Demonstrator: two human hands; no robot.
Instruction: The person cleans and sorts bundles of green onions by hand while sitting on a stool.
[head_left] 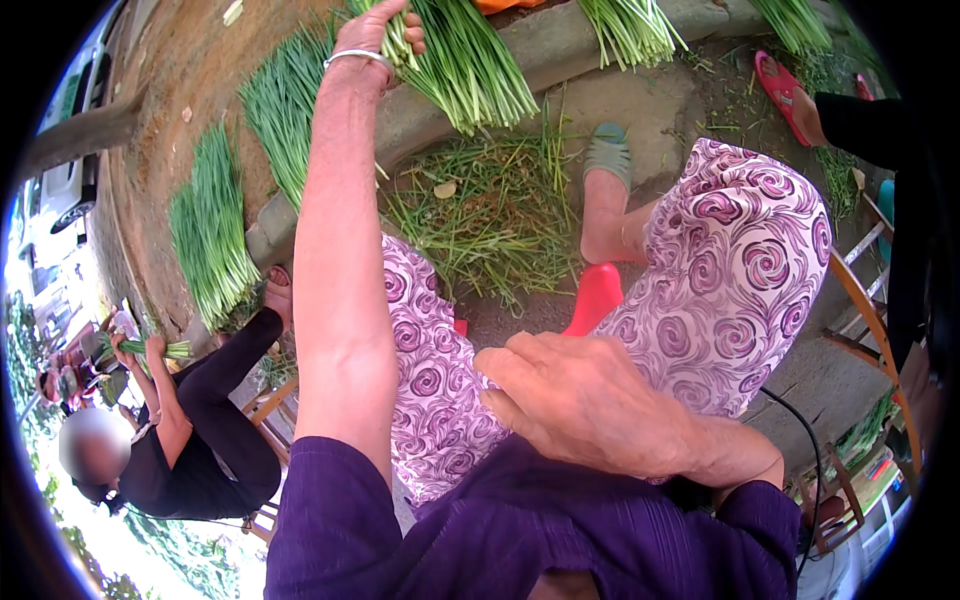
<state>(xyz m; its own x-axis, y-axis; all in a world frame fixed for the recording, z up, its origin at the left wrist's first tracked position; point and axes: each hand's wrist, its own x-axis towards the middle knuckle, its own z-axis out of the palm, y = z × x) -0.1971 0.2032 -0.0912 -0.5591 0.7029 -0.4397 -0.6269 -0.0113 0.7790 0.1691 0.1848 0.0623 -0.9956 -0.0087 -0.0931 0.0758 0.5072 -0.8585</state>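
Note:
My left arm is stretched far forward, and my left hand (372,48) is closed around a small bunch of garlic chives (398,45). Right beside it on the stone kerb lies a large pile of garlic chives (470,70), pale stems pointing toward me. My right hand (590,400) is drawn back above my lap with its fingers curled in. Whether anything is inside that hand is hidden. Patterned trousers (735,270) cover my legs below it. To the left are two more heaps of garlic chives, a middle one (290,110) and an outer one (212,230).
Trimmed leaves (480,215) lie heaped on the ground before me. The kerb (555,55) carries more chive bunches (630,30). At left a seated co-worker (215,410) holds chives. A wooden chair (870,310) and another person's red sandal (778,95) are at right.

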